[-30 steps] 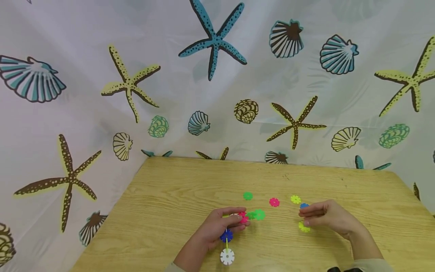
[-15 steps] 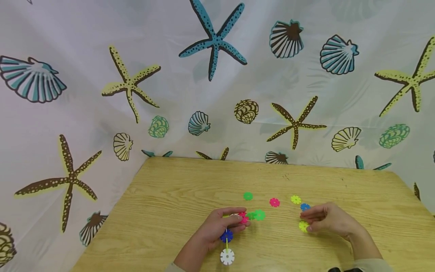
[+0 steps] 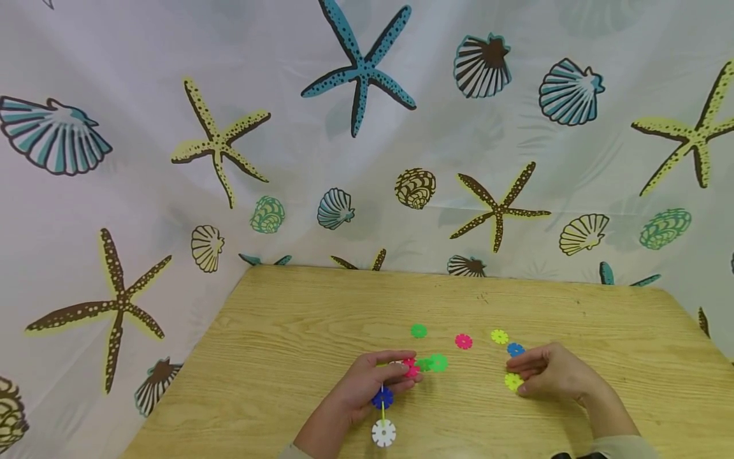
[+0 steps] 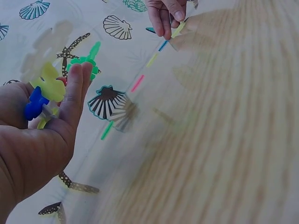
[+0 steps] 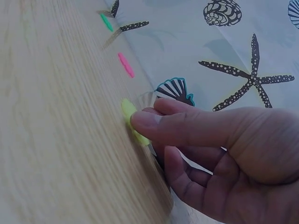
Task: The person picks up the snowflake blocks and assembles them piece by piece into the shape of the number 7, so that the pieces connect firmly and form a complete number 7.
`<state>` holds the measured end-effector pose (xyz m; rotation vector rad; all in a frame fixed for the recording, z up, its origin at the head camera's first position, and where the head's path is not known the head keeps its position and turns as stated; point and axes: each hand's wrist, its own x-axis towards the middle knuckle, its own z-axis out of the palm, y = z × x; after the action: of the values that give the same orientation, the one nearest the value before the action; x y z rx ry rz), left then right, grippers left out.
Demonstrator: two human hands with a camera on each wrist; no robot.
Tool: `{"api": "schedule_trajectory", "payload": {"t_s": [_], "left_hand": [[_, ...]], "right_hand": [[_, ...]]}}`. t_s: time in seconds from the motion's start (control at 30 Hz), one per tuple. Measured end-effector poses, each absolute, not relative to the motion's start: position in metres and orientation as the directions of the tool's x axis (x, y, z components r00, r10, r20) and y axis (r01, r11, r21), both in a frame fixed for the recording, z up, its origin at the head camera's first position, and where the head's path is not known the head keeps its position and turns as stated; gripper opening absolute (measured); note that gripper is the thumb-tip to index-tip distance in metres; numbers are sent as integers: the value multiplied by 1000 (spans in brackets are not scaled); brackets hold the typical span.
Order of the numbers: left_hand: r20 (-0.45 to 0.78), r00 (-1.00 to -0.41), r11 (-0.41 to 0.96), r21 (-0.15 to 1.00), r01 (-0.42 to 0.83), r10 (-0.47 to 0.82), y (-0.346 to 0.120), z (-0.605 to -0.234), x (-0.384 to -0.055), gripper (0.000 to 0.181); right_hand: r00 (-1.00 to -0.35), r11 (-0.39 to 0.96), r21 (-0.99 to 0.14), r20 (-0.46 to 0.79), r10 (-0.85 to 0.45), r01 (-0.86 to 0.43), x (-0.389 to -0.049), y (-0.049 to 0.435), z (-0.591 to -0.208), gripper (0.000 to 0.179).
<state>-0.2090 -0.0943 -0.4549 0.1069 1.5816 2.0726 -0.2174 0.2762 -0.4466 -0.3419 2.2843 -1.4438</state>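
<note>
My left hand point(image 3: 367, 382) holds a chain of interlocked notched plastic discs, its thumb on a pink disc point(image 3: 410, 367). Green discs point(image 3: 438, 363) reach out past the fingertips. Below the palm hang a dark blue disc point(image 3: 382, 398), a thin yellow one seen edge-on, and a white disc point(image 3: 383, 433). The palm and fingers hide part of the chain. On the right, my right hand point(image 3: 556, 375) has its thumb at the edge of a yellow notched disc point(image 5: 133, 122) and its other fingers curled behind, pinching it close over the table. A blue disc point(image 3: 515, 349) sits just beyond those fingertips.
Loose discs lie flat across the wooden table point(image 3: 298, 331): a green one point(image 3: 418, 331), a pink one point(image 3: 464, 342) and another yellow one point(image 3: 499, 336). A curtain point(image 3: 367, 159) printed with starfish and shells stands along the back and left edges.
My right hand has shifted slightly right, its thumb sliding to the near right edge of the yellow disc, so more of the blue disc shows. The left hand and its chain stay put.
</note>
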Motion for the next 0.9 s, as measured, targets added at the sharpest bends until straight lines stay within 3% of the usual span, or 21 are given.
{"api": "schedule_trajectory", "payload": {"t_s": [0.67, 0.9], "left_hand": [[-250, -859, -194, 910, -366, 446, -95, -457, -210, 42], [-251, -858, -192, 910, -367, 448, -96, -456, -210, 43]], "right_hand": [[-933, 571, -820, -174, -315, -40, -215, 264, -441, 35], [-948, 599, -801, -191, -253, 1, -215, 265, -441, 26]]}}
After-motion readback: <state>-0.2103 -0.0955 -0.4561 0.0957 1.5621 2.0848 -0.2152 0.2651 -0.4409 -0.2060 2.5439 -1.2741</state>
